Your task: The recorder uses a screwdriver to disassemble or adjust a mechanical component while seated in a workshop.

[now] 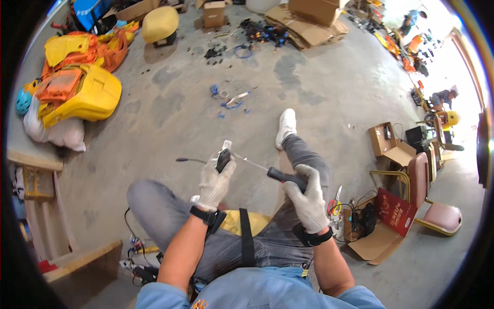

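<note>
In front of my knees, my left hand (214,184), in a whitish knit glove, grips a small black part with a pale metal end (226,146). A short dark cable (192,159) sticks out leftward beside that hand. My right hand (310,200), gloved the same way, is wrapped round the handle of a screwdriver (280,175) with a black and red grip. Its long shaft points left, the tip at or close to the small part; whether they touch I cannot tell. Between my thighs shows a yellow seat (231,222) with a black strap (247,237).
Scissors (337,198) and an open carton (378,242) of black parts lie right of me, near a chair (442,216). Blue scraps (231,104) lie ahead. Yellow and orange shells (95,98) pile up left. Flattened cardboard (309,33) lies far ahead. People work far right.
</note>
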Demonstrator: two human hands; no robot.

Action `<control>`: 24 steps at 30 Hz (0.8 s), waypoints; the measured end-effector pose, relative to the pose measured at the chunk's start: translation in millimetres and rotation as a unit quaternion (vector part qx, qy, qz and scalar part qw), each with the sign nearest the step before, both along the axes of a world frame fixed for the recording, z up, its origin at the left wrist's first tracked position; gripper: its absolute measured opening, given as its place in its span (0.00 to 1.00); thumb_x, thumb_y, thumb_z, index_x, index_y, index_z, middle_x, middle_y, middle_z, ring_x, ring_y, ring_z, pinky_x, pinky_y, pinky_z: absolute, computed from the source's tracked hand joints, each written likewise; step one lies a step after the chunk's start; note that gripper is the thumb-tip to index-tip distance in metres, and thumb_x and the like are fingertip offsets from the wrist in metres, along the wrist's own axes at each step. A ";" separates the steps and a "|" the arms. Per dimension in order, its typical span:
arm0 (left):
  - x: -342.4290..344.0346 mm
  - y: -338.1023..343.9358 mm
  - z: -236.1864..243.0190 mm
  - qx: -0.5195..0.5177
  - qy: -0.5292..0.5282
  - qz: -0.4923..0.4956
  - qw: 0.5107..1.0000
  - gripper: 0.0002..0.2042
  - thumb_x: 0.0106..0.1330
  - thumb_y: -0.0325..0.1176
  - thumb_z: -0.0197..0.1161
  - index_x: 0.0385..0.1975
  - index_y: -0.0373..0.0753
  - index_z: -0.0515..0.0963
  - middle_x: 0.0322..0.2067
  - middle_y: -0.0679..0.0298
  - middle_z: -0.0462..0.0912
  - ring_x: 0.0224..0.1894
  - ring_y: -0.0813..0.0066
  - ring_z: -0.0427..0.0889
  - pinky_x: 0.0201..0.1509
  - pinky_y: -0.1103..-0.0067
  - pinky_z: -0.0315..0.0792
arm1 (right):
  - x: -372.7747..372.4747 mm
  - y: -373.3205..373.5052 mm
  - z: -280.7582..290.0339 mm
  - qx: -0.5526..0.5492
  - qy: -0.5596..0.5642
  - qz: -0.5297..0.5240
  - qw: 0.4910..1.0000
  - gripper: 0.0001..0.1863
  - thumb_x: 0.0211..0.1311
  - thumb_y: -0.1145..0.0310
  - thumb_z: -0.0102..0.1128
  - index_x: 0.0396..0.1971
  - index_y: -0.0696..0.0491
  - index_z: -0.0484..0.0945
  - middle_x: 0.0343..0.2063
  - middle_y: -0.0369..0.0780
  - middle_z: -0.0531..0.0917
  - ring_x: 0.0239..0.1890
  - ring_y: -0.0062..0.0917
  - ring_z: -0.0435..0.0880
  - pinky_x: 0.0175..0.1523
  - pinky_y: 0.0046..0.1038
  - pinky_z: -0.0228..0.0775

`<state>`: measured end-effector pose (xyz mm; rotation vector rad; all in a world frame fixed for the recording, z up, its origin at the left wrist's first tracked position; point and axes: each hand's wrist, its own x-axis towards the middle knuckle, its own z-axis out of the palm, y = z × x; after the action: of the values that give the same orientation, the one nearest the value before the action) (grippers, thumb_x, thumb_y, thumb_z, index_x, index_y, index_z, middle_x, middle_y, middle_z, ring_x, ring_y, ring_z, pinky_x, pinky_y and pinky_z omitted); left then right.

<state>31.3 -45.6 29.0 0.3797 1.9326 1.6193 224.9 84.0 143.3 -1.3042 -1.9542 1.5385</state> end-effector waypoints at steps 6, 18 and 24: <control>-6.1 -6.3 1.0 0.016 -0.038 0.010 0.999 0.07 0.71 0.34 0.69 0.44 0.42 0.81 0.32 0.78 0.77 0.31 0.88 0.73 0.34 0.83 0.69 | -7.7 -0.6 -11.6 -0.135 -0.050 -0.009 0.990 0.30 0.67 0.64 0.67 0.64 0.60 0.70 0.53 0.52 0.83 0.51 0.33 0.87 0.55 0.37 0.80; -4.1 -0.5 -27.4 -0.023 -0.015 -0.022 0.999 0.06 0.68 0.32 0.68 0.41 0.40 0.80 0.29 0.74 0.78 0.27 0.85 0.74 0.30 0.80 0.70 | 12.1 -1.0 -30.6 0.004 -0.036 0.001 0.999 0.30 0.73 0.55 0.65 0.65 0.59 0.69 0.37 0.43 0.87 0.28 0.21 0.86 0.35 0.28 0.78; -5.7 -3.3 -32.0 0.012 -0.023 -0.014 1.000 0.06 0.67 0.29 0.68 0.41 0.40 0.80 0.29 0.75 0.77 0.26 0.86 0.73 0.29 0.80 0.69 | 2.8 3.0 -2.3 -0.086 -0.057 -0.006 0.995 0.32 0.70 0.57 0.69 0.65 0.59 0.69 0.38 0.43 0.87 0.30 0.22 0.87 0.38 0.28 0.80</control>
<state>25.6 -48.9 -2.9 0.3746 1.8684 1.6212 227.7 87.0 141.0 -1.4993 -1.9120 1.6928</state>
